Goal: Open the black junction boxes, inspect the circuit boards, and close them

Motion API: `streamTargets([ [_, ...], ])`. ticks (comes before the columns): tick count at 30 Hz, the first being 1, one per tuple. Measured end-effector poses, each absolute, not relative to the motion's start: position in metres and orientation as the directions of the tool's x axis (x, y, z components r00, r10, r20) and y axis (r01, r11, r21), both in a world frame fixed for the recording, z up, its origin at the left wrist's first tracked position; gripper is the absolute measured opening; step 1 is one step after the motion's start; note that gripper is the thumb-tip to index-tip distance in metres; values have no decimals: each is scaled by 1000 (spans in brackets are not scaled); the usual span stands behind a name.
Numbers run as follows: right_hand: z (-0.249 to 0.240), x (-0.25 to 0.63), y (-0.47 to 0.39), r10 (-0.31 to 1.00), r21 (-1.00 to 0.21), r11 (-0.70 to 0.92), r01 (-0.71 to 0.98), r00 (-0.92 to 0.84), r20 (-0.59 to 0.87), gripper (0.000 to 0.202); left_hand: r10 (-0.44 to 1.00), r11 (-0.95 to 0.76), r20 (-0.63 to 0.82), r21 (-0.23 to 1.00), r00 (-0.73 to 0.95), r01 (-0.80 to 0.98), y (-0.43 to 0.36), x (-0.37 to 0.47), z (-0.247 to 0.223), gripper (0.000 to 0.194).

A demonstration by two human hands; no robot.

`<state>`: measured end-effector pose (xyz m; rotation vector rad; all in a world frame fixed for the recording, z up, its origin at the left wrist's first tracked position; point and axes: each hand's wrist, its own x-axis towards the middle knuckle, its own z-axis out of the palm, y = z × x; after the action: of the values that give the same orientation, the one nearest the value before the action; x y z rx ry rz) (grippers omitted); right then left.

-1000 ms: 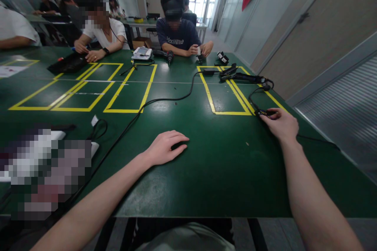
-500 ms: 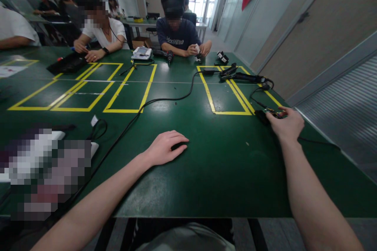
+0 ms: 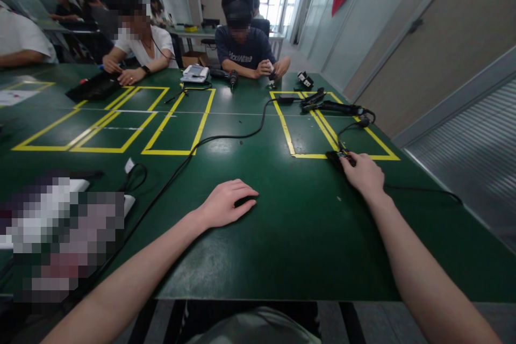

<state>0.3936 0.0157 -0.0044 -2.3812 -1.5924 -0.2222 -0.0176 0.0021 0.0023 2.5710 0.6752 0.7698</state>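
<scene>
My left hand (image 3: pixel 228 203) rests palm down on the green table (image 3: pixel 282 236), thumb apart from the fingers, holding nothing. On the right, my right hand (image 3: pixel 365 172) is closed on a small dark device (image 3: pixel 335 160) with thin coloured wires at its top, just at the lower edge of a yellow tape rectangle (image 3: pixel 312 156). The fingertips partly cover the device. A thin cable leads up from it toward a black tool (image 3: pixel 336 106), and another black cable (image 3: pixel 423 188) runs off to the right of my wrist.
A long black cable (image 3: pixel 217 136) crosses the table. Across it, one person (image 3: pixel 245 48) handles a small white part and another (image 3: pixel 139 45) touches a black tray (image 3: pixel 94 87). A drill (image 3: pixel 233 78) and white device (image 3: pixel 195 73) lie near them. Blurred objects (image 3: pixel 80 242) sit at left.
My right hand has moved left with the dark device and its wires, uncovering the lower right corner of the tape. My left hand has stayed in place.
</scene>
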Motion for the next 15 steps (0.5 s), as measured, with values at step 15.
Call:
streamTargets([
  [15, 6, 226, -35, 683, -439, 710, 550, -689, 243, 29, 499, -847, 438, 429, 748, 314, -3, -19, 8, 42],
])
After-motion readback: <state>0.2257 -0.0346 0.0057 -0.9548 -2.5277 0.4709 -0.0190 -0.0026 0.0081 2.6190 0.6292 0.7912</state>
